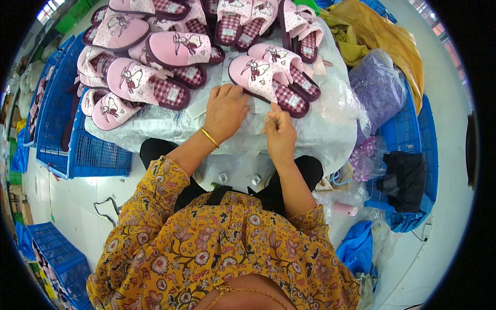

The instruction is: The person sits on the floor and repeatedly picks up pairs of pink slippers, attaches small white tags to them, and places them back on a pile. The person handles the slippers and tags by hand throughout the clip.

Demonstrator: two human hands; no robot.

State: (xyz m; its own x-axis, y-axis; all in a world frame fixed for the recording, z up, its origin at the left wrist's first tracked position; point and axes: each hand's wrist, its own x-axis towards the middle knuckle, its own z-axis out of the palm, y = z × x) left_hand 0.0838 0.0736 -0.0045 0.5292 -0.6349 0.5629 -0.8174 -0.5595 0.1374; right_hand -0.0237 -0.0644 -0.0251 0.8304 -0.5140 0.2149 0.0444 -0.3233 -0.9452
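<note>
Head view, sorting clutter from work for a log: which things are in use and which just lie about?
In use: left hand, right hand, clear plastic sheet, nearest pink open-toe slipper pair.
Lying about: blue plastic crates, purple-filled plastic bag, mustard-yellow cloth, black bag.

A table [330, 139] is covered with a clear plastic sheet [320, 119]. Many pink slippers [170, 57] lie on it, piled toward the far edge. Both hands rest near its front edge.
</note>
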